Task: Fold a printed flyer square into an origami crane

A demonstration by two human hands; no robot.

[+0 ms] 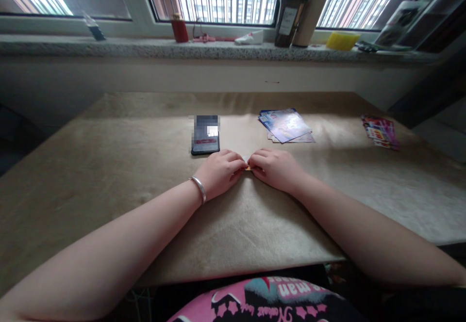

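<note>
Over the middle of the table, my left hand (pixel 221 172) and my right hand (pixel 277 168) meet at the fingertips. Both pinch a small, thin, flat piece with an orange edge (pixel 248 169); the fingers hide most of it, and I cannot make out its kind. A silver bangle (pixel 198 189) circles my left wrist. Just beyond my left hand lies a phone (pixel 206 135), its screen lit and partly blurred. Past my right hand, a loose stack of printed paper sheets (pixel 287 124) in pale purple and blue rests on the table.
Small pink and red printed cards (pixel 381 132) lie spread at the right side of the tan-covered table (pixel 91 167). Behind it runs a stone windowsill (pixel 138 49) bearing a red bottle (pixel 179 29), a dark lidded container (pixel 289 20) and a yellow sponge-like block (pixel 342 41).
</note>
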